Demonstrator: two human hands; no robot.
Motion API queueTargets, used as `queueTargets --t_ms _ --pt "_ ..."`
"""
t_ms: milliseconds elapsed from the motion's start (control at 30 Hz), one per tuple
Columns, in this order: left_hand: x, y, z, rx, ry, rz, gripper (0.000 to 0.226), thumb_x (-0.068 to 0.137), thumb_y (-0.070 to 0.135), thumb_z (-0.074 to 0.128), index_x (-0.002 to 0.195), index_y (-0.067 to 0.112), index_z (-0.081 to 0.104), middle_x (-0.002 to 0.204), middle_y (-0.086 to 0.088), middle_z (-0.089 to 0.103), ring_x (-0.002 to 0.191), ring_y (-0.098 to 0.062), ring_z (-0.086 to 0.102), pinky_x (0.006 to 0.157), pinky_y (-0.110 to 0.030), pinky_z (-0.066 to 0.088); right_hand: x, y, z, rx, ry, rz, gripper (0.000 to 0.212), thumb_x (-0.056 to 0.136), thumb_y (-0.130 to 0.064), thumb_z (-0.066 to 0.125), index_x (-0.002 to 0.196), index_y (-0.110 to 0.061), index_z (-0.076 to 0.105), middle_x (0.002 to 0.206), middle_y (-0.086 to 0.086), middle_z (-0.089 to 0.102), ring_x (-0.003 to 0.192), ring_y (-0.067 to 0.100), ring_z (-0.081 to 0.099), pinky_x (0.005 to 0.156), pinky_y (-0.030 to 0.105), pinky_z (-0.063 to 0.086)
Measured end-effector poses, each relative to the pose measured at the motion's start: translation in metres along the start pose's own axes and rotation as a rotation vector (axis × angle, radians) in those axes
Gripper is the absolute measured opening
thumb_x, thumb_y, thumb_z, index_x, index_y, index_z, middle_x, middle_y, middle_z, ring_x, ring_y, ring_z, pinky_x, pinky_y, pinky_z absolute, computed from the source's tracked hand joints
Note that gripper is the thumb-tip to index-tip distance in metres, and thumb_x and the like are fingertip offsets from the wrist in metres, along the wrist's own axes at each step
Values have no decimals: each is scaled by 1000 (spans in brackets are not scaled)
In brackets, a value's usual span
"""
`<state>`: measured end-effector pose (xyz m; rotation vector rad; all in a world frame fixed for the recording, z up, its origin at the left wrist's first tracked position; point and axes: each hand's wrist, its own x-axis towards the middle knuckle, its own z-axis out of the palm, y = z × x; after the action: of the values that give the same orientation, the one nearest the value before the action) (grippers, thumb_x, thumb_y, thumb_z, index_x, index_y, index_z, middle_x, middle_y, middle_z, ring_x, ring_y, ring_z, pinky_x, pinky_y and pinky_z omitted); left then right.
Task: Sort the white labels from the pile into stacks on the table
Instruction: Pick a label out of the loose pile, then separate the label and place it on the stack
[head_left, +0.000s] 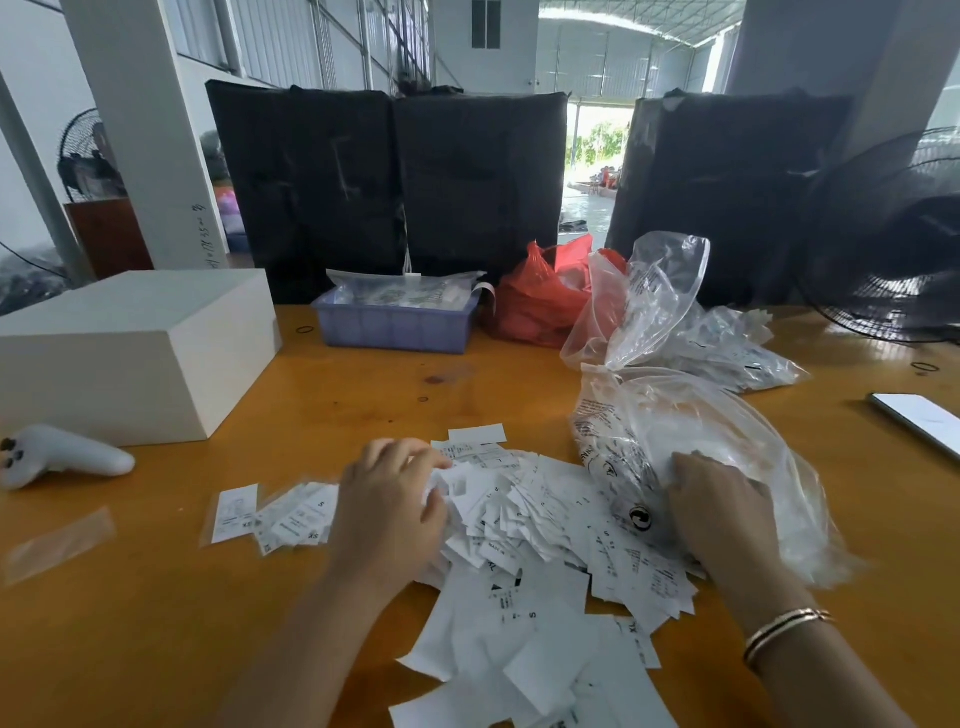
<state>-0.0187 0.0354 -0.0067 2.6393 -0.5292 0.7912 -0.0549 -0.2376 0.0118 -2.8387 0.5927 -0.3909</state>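
Observation:
A loose pile of white labels (524, 551) with black print spreads over the orange table (156, 623) in front of me. My left hand (389, 509) lies on the pile's left side, fingers curled round a bunch of labels. My right hand (722, 514) grips the lower part of a clear plastic bag (691, 436) that lies at the pile's right edge. A small spread of labels (296, 514) marked S and XS sits to the left of the pile, beside a single label in a clear sleeve (234, 512).
A white box (130, 348) and a white controller (62, 457) lie at the left. A blue tray (397, 325), a red bag (545, 296) and another clear bag (727, 348) stand behind. A phone (919, 421) and a black fan (893, 260) are at the right.

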Motion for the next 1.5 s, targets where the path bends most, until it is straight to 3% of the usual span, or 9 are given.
queueTargets --t_ms 167,333,667,800,900,1133,1300,1400,1500 --pt "-3 6 6 -66 -31 72 23 83 15 68 104 24 68 106 10 64 108 -16 53 87 -26 39 5 3 6 19 82 2 25 95 -12 46 110 -19 64 110 1 66 102 22 58 95 35 31" --pt "-3 5 6 -102 -46 83 22 86 17 63 106 26 67 108 12 63 110 -12 51 89 -23 36 4 3 11 124 244 -21 16 95 -24 53 97 -24 69 86 -5 69 75 15 52 87 32 23" --pt "-3 12 3 -225 -123 137 22 94 27 56 114 28 64 116 16 60 115 -4 44 96 -20 31 -9 -23 3 317 519 -410 5 84 -13 69 88 -12 72 88 0 70 84 21 60 78 30 31" --pt "-4 22 -5 -568 -181 0 36 88 54 43 119 40 54 111 41 45 110 23 36 90 1 28 -31 -59 4 773 65 -458 15 88 -22 58 79 -33 61 69 -17 61 62 1 55 59 14 44" --pt "-4 25 -8 -783 -265 -86 36 85 66 43 114 46 53 109 39 54 108 19 45 83 2 35 -41 -74 13 1010 -193 -388 25 93 -24 54 70 -28 62 58 -13 63 51 0 52 51 17 41" --pt "-3 24 -13 -964 -363 -106 50 66 72 59 108 46 58 92 24 63 84 3 61 70 -14 49 -43 -77 21 1086 -236 -277 34 93 -30 54 61 -20 59 48 -7 57 44 3 47 47 19 38" --pt "0 27 -10 -906 -244 -117 7 88 41 62 90 37 67 84 22 68 79 1 62 67 -12 48 -44 -78 26 1038 -224 -236 40 92 -38 55 56 -18 59 50 -1 58 45 9 50 49 22 42" --pt "-1 26 -9 -943 -235 -149 14 93 23 60 90 32 70 85 15 71 83 -5 65 71 -15 50 -44 -78 28 981 -172 -254 45 91 -39 56 52 -18 56 45 -3 53 43 10 45 47 19 37" --pt "-3 27 -13 -1035 -321 -159 21 90 42 52 95 30 70 87 13 71 85 -5 65 70 -13 49 -44 -78 30 947 -144 -266 46 91 -41 56 49 -20 53 41 -5 50 41 11 40 45 19 33"
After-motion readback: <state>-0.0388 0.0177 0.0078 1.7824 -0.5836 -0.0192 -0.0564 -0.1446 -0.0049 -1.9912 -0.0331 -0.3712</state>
